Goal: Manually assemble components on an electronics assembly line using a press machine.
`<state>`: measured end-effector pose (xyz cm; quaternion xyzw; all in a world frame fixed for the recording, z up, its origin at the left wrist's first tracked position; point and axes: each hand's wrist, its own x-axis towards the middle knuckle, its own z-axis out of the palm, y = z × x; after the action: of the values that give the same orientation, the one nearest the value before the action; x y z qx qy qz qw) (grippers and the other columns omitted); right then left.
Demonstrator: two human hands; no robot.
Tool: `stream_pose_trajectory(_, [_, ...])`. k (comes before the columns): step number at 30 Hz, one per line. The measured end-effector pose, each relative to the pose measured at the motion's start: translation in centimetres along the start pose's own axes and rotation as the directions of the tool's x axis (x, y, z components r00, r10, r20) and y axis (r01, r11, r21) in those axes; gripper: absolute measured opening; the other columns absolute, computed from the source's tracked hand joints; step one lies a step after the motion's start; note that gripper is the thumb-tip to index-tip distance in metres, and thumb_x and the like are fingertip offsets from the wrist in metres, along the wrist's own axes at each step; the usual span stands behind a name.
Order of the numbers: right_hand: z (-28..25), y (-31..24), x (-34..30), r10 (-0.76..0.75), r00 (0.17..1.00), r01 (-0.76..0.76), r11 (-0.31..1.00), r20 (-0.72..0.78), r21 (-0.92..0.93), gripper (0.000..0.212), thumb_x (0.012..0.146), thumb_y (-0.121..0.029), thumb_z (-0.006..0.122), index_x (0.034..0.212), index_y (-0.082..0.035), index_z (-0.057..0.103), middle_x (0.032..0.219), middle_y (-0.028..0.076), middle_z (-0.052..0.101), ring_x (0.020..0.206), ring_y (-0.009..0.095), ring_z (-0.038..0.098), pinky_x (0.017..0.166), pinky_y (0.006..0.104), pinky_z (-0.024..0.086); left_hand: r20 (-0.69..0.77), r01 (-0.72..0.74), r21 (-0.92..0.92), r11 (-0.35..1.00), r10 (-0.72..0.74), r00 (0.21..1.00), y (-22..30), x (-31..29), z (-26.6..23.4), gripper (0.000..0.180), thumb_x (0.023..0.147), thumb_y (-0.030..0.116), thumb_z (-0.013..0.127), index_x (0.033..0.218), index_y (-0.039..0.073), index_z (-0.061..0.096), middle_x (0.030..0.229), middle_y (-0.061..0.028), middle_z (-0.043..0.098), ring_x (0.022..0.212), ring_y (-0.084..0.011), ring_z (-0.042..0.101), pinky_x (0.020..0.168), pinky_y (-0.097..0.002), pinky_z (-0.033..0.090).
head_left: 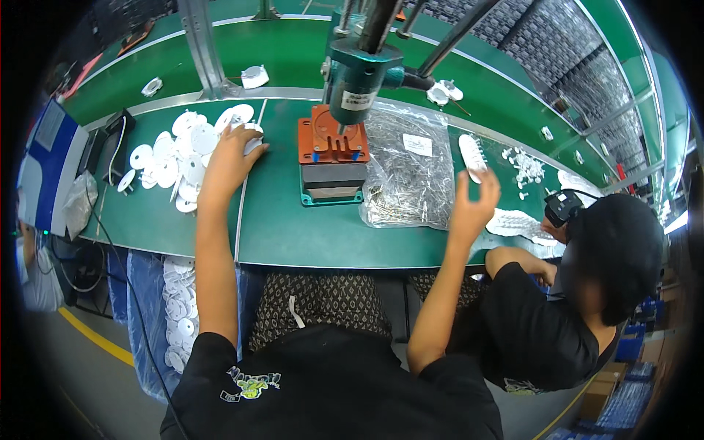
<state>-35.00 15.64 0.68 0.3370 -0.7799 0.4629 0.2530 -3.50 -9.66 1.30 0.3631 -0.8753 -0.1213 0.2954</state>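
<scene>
My left hand (236, 149) rests at the right side of a heap of white round discs (199, 139), several with stems. Its curled fingers and thumb close on one white disc (252, 144), which they partly cover. To the right, my right hand (478, 198) is raised over the bench, its thumb and forefinger apart. Those fingertips are at the lower end of a white oblong piece (470, 152) with a row of small pegs along one side. Between my hands stands a green press (355, 81) above an orange fixture (334, 136) on a dark block.
A clear bag of metal pins (407, 176) lies right of the fixture. Small white pegs (526, 167) are scattered farther right, near a co-worker in a black cap (623, 249). A blue-lined bin (147, 308) of white discs stands below the bench at left; a cable hangs nearby.
</scene>
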Motion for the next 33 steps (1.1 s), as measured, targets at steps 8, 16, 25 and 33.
stream_pose_trajectory(8, [1.7,-7.0,-7.4,-0.322,0.831,0.207,0.936,0.454,0.285,0.017,0.084,-0.007,0.073,0.099,-0.002,0.071,0.095,0.012,0.058,0.087,0.029,0.059,0.081,0.0396,0.048,-0.089,0.209,-0.052,0.976,-0.213,0.973,0.6,0.9,-0.1,0.031,0.102,0.026,0.051,0.107,0.001,0.069,0.101,-0.0239,0.068,0.089,-0.042,0.065,0.085,-0.0473,0.051])
stream_pose_trajectory(16, [3.1,-6.7,-7.6,-0.26,0.861,0.2,0.963,0.437,0.178,0.014,0.085,-0.008,0.071,0.097,-0.001,0.07,0.095,0.013,0.06,0.089,0.032,0.06,0.079,0.0398,0.049,-0.258,0.094,-0.268,0.959,-0.165,0.952,2.2,-1.8,0.3,0.034,0.106,0.031,0.047,0.107,0.002,0.065,0.08,-0.0229,0.066,0.071,-0.0377,0.065,0.064,-0.0422,0.049])
stream_pose_trajectory(25, [1.9,-7.8,-7.7,-0.238,0.935,0.141,0.93,0.263,0.338,0.006,0.085,-0.005,0.072,0.088,-0.001,0.069,0.091,0.011,0.065,0.081,0.025,0.062,0.068,0.0357,0.051,-0.193,-0.101,-0.031,0.994,0.094,0.977,6.8,-10.3,0.9,0.018,0.092,0.017,0.067,0.102,0.002,0.07,0.104,-0.0114,0.073,0.096,-0.0331,0.069,0.089,-0.0404,0.055])
stream_pose_trajectory(33, [-0.7,-6.9,-8.4,0.284,0.65,-0.726,-0.044,0.705,0.687,0.017,0.104,-0.021,0.055,0.101,-0.004,0.054,0.102,0.023,0.07,0.06,0.013,0.059,0.049,0.0233,0.042,0.145,-0.084,-0.225,0.971,0.119,0.982,7.5,-11.9,-0.3,0.036,0.085,0.009,0.061,0.121,0.005,0.066,0.146,-0.019,0.048,0.139,-0.0359,0.042,0.115,-0.0496,0.032])
